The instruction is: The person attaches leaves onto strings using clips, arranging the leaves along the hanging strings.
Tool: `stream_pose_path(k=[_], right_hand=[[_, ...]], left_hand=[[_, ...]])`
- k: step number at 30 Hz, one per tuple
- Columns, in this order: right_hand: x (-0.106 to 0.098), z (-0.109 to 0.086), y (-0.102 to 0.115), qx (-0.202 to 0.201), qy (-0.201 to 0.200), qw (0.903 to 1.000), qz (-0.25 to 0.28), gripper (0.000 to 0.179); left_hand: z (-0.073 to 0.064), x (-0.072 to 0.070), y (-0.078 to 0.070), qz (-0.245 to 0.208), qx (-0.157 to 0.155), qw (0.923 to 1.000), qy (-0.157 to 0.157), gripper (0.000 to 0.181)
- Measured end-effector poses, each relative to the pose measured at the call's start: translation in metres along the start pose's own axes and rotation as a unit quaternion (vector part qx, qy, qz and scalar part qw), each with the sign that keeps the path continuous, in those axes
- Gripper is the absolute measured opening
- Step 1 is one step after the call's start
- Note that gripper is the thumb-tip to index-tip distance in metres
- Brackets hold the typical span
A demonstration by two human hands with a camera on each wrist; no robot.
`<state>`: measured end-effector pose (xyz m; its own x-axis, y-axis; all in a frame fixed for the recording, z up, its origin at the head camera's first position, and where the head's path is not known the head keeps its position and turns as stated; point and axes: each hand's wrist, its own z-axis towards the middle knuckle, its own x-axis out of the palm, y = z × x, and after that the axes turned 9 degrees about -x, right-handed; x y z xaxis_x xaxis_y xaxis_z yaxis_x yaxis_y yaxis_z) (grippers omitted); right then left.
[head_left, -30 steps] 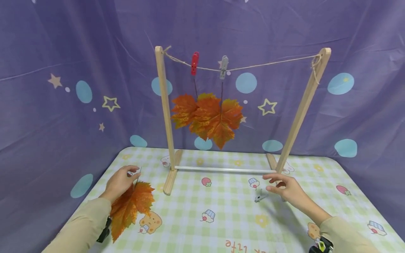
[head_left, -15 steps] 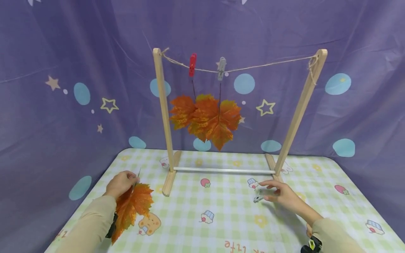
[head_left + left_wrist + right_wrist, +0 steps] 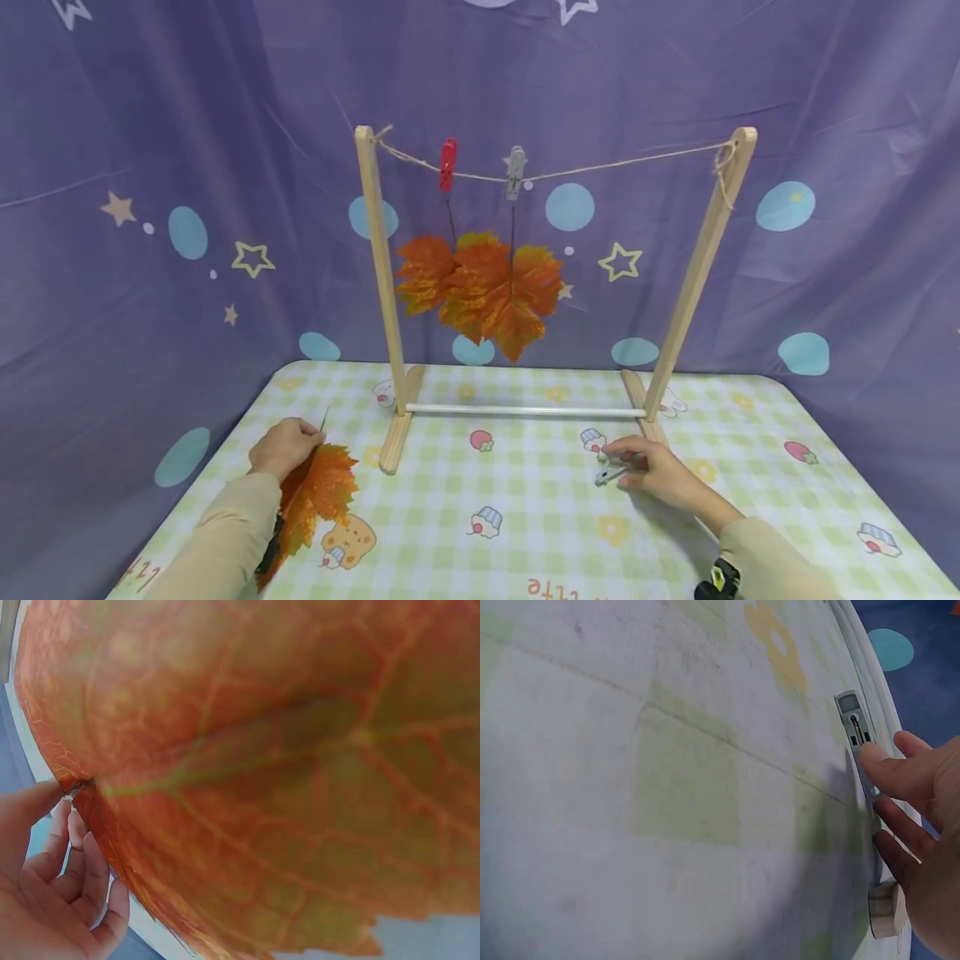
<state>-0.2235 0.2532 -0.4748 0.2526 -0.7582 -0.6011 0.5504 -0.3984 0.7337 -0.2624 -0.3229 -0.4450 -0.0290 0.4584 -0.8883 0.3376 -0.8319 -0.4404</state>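
Note:
My left hand pinches the thin stem of an orange artificial maple leaf at the table's left side. That leaf fills most of the left wrist view, with thumb and index finger meeting at its stem. On the right, my right hand has its thumb and fingers around a grey clothespin lying on the table. The right wrist view shows the thumb against this clothespin; part of it is hidden behind the thumb.
A wooden frame carries a twine line. A red clothespin and a grey clothespin hold hanging maple leaves on it. A white rod joins the frame's feet. A purple curtain stands behind.
My right hand has moved down and left onto the clothespin, its fingers closing around it. The left hand has lowered slightly, still holding the leaf. The head view has tilted up a little.

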Motion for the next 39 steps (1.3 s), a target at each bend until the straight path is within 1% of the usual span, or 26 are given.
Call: stream_pose_path(k=[5,10,14,18,23,26,29,32,35,39], right_hand=[[0.006,0.005,-0.004,0.008,-0.008,0.9997,-0.021,0.043],[0.009,0.010,-0.004,0.017,-0.006,0.9983,-0.056,0.042],[0.007,0.011,-0.001,0.022,-0.001,0.9976,-0.065,0.040],[0.008,0.012,-0.002,0.024,0.003,0.9977,-0.063,0.037],[0.008,0.012,-0.002,0.037,0.006,0.9967,-0.072,0.035],[0.008,0.011,-0.001,0.043,0.005,0.9956,-0.083,0.034],[0.009,0.011,-0.002,0.037,0.002,0.9948,-0.095,0.032],[0.009,0.010,-0.001,0.026,0.003,0.9949,-0.097,0.028],[0.008,0.008,-0.001,0.020,0.008,0.9962,-0.084,0.025],[0.006,0.006,0.001,0.021,0.017,0.9977,-0.062,0.023]], left_hand=[[0.001,0.002,0.004,-0.008,0.004,1.0000,0.002,0.027],[0.004,0.001,0.009,-0.023,-0.010,0.9997,0.001,0.023],[0.004,-0.003,0.009,-0.023,-0.017,0.9996,0.004,0.021],[0.003,-0.009,0.008,-0.029,-0.016,0.9994,0.013,0.023],[0.001,-0.014,0.007,-0.060,0.002,0.9979,0.026,0.029],[-0.002,-0.018,0.003,-0.065,0.014,0.9974,0.030,0.036],[-0.006,-0.021,-0.002,-0.061,0.014,0.9975,0.033,0.038],[-0.010,-0.023,-0.008,-0.051,0.013,0.9983,0.026,0.038],[-0.014,-0.026,-0.016,-0.042,0.017,0.9990,0.007,0.037],[-0.017,-0.029,-0.026,-0.048,0.035,0.9980,-0.021,0.038]])
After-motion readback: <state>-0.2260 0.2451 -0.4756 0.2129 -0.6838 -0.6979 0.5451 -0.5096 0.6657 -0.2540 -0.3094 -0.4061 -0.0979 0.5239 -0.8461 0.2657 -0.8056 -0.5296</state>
